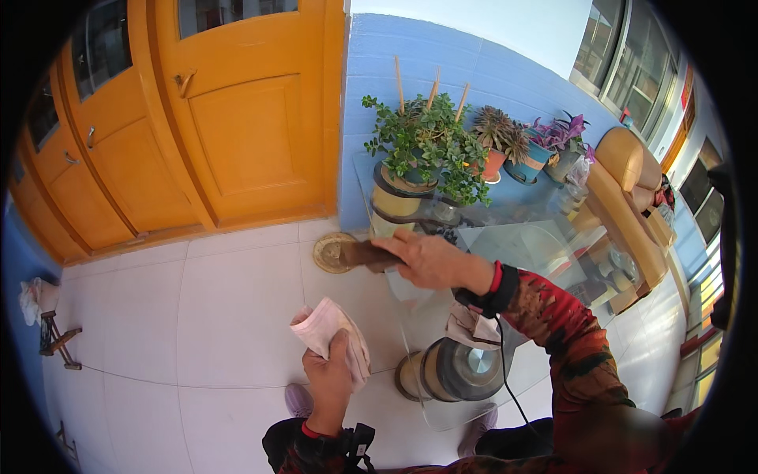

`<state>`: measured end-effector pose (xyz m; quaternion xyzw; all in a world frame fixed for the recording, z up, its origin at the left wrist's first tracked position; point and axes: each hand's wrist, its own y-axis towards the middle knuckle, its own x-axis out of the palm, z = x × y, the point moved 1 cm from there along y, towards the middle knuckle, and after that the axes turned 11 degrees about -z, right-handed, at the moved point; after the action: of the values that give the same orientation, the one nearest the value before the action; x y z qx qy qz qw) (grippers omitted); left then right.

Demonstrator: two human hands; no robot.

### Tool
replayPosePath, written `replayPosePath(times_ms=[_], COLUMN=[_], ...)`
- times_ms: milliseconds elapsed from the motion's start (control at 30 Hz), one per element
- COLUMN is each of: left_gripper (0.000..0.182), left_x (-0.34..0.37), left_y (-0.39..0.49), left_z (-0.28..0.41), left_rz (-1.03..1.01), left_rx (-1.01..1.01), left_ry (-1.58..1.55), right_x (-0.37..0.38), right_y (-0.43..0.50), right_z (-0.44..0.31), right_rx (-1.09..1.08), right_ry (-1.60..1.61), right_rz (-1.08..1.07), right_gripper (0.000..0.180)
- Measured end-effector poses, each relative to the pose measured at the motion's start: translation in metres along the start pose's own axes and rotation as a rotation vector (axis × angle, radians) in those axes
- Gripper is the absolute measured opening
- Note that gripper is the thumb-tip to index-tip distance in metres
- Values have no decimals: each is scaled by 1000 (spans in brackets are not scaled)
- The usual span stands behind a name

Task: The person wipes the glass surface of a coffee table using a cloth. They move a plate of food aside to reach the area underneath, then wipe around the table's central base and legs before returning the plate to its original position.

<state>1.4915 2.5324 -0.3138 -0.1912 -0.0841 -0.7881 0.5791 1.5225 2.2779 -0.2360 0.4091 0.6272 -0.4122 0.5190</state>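
Note:
My left hand (330, 370) grips a folded pale-pink cloth (331, 332) above the tiled floor, thumb on its near face. To the right and farther forward, my right hand (429, 260) holds a dark brown object (370, 255) pointing left. Motion blurs it, and I cannot tell just what it is. The two held things are apart. Beneath my right forearm, a second pinkish cloth (471, 326) lies crumpled on the glass tabletop (438, 415). My right wrist wears a black band with a cable hanging from it.
A barrel-shaped pedestal (468, 370) stands under the glass. Potted plants (426, 142) line the blue wall (408, 65). A round beige disc (331, 252) is near floor level, left of the table. Orange doors (254, 130) are at back left; a tan sofa (628, 225) is right.

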Motion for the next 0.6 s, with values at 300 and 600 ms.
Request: replayPosePath(times_ms=[300, 600], left_gripper=[19, 46], left_x=[13, 19], left_y=[6, 12], left_z=[-13, -14], left_rz=[-43, -165], left_rx=[-21, -163], left_ry=[-67, -505], right_x=[21, 3], right_y=[58, 8], right_z=[119, -20], right_rx=[225, -121], right_ry=[-251, 590], right_rz=[20, -331], right_gripper=[59, 47])
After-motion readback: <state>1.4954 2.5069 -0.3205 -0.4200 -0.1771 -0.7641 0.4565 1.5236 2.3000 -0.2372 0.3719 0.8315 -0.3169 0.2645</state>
